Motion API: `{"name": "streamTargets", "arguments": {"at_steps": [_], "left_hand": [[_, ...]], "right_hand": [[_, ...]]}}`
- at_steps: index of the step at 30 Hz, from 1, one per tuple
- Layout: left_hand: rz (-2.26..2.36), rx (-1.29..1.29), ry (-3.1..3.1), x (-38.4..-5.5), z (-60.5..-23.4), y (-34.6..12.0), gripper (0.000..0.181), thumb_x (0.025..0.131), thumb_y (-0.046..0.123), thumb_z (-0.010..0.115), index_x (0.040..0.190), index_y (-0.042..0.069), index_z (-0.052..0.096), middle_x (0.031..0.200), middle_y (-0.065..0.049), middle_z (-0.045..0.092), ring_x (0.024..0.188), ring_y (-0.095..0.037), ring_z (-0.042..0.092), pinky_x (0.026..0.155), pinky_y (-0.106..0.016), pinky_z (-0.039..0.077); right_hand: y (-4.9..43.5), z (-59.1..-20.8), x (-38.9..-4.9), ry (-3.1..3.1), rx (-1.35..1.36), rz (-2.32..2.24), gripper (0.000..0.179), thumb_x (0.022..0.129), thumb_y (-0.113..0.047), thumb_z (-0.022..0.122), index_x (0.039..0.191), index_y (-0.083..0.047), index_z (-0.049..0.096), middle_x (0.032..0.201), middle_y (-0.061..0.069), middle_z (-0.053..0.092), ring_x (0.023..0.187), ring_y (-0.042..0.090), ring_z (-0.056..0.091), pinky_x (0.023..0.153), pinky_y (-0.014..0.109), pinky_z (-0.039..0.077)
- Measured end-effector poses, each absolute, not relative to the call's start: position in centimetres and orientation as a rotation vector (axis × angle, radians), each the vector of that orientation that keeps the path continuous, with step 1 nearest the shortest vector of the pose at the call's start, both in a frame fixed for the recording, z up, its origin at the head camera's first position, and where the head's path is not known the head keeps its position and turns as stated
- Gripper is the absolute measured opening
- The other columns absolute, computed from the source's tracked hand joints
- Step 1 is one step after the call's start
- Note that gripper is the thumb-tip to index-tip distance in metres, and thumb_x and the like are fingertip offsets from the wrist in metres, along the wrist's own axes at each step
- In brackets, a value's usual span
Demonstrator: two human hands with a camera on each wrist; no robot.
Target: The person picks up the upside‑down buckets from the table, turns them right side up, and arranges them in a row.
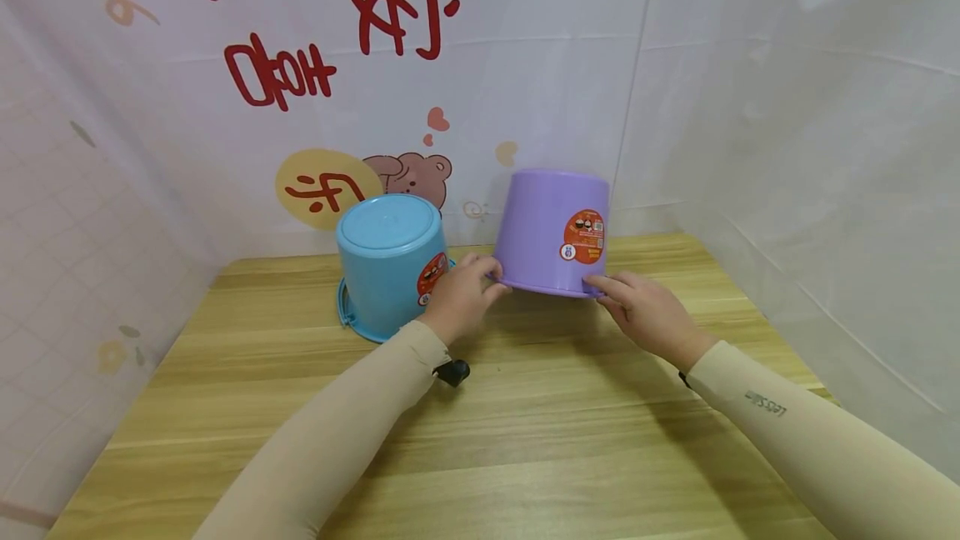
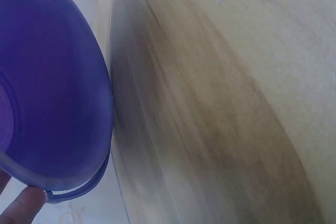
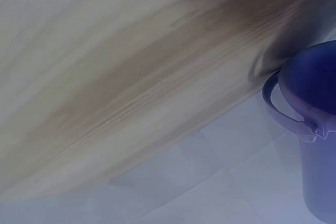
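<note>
A purple bucket [image 1: 543, 232] is upside down and tilted, its near rim raised off the wooden table. My left hand [image 1: 461, 297] pinches the rim on its left side. On the other side, my right hand [image 1: 651, 317] grips the rim, fingers on the outer wall and thumb below. In the left wrist view the inside of the purple bucket [image 2: 63, 93] shows, with a thumb [image 2: 25, 205] at the rim by the handle. The right wrist view has the bucket's handle [image 3: 283, 119] at its right; the right hand is out of that frame.
A light blue bucket [image 1: 378, 282] stands upside down on the wooden table [image 1: 510, 457], just left of the left hand, its handle low at the left. A white printed curtain [image 1: 525, 90] hangs close behind both buckets. Plain white sheeting [image 1: 840, 190] borders the table's right side.
</note>
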State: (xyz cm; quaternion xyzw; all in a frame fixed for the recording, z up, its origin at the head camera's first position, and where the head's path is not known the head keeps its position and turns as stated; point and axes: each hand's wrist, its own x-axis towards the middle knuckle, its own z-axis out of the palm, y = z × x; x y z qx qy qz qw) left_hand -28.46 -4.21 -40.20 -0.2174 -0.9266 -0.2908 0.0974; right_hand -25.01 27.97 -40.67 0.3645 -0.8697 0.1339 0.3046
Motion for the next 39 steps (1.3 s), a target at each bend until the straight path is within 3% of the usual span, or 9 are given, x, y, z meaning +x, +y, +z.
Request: {"name": "streamTargets", "arguments": {"at_steps": [7, 11, 14, 18, 24, 33, 39], "left_hand": [[-0.9, -0.648, -2.647, -28.6, -40.0, -4.3, 0.014, 0.101, 0.032, 0.073, 0.106, 0.021, 0.067, 0.116, -0.002, 0.068, 0.086, -0.021, 0.065, 0.076, -0.04, 0.055], [-0.884, -0.664, -2.589, -28.8, -40.0, -4.5, 0.013, 0.1, 0.032, 0.074, 0.104, 0.02, 0.068, 0.112, 0.0, 0.069, 0.088, -0.019, 0.065, 0.075, -0.039, 0.055], [-0.885, -0.665, -2.576, -28.8, -39.7, -4.5, 0.014, 0.101, 0.032, 0.073, 0.105, 0.02, 0.068, 0.11, 0.0, 0.069, 0.088, -0.018, 0.065, 0.075, -0.039, 0.055], [-0.899, -0.639, -2.592, -28.6, -39.3, -4.5, 0.014, 0.101, 0.033, 0.072, 0.102, 0.02, 0.067, 0.105, 0.001, 0.068, 0.087, -0.017, 0.063, 0.073, -0.037, 0.054], [-0.901, -0.604, -2.599, -28.6, -39.1, -4.5, 0.016, 0.102, 0.036, 0.07, 0.099, 0.021, 0.066, 0.103, 0.002, 0.067, 0.089, -0.016, 0.064, 0.073, -0.036, 0.053], [-0.964, -0.595, -2.563, -28.9, -39.0, -4.7, 0.016, 0.104, 0.035, 0.067, 0.11, 0.021, 0.071, 0.112, 0.001, 0.071, 0.099, -0.018, 0.068, 0.081, -0.039, 0.058], [-0.989, -0.652, -2.543, -29.2, -38.7, -5.0, 0.033, 0.103, 0.026, 0.069, 0.136, 0.025, 0.068, 0.117, -0.003, 0.07, 0.102, -0.02, 0.069, 0.082, -0.039, 0.059]], "right_hand": [[27.6, -40.3, -24.8, -2.283, 0.914, 0.417, 0.045, 0.083, 0.007, 0.081, 0.125, -0.009, 0.075, 0.097, 0.014, 0.072, 0.078, 0.027, 0.068, 0.065, 0.044, 0.057], [27.4, -40.1, -24.9, -2.261, 0.89, 0.465, 0.042, 0.085, 0.006, 0.08, 0.125, -0.007, 0.075, 0.098, 0.016, 0.072, 0.084, 0.031, 0.069, 0.07, 0.047, 0.058], [27.5, -40.0, -25.1, -2.234, 0.894, 0.464, 0.046, 0.085, 0.005, 0.08, 0.13, -0.007, 0.073, 0.102, 0.019, 0.073, 0.088, 0.035, 0.071, 0.072, 0.049, 0.059], [28.0, -40.1, -25.5, -2.193, 0.93, 0.41, 0.058, 0.084, 0.008, 0.079, 0.138, -0.009, 0.068, 0.103, 0.02, 0.072, 0.083, 0.034, 0.072, 0.066, 0.048, 0.06], [28.5, -40.3, -26.1, -2.13, 0.979, 0.358, 0.064, 0.081, 0.014, 0.076, 0.139, -0.012, 0.066, 0.101, 0.016, 0.073, 0.08, 0.032, 0.072, 0.063, 0.046, 0.06], [28.3, -39.7, -26.2, -2.14, 0.932, 0.396, 0.061, 0.085, 0.016, 0.072, 0.14, -0.009, 0.066, 0.097, 0.021, 0.069, 0.072, 0.029, 0.063, 0.055, 0.042, 0.053], [28.1, -39.2, -26.1, -2.198, 0.871, 0.489, 0.059, 0.088, 0.015, 0.07, 0.142, -0.006, 0.064, 0.1, 0.025, 0.067, 0.073, 0.029, 0.059, 0.059, 0.042, 0.05]]}}
